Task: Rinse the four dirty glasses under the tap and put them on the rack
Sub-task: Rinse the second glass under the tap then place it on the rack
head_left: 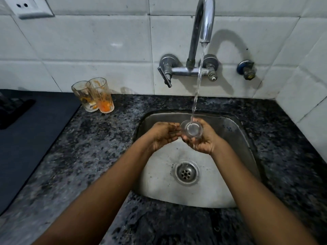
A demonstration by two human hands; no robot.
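I see the glass [192,130] at frame centre under the tap [205,20] stream, right hand [201,141] fingers curled round its wall, left hand [163,136] fingers loosely touching it; wet, slick, breakable, best gripped mid-wall

top of the tap [203,18] runs out of frame, the wall socket [30,6] and the dark mat [14,112] get chopped by the left edge, the back dirty glass [81,96] sits half behind the front glass [101,95], and both forearms leave at the bottom edge.
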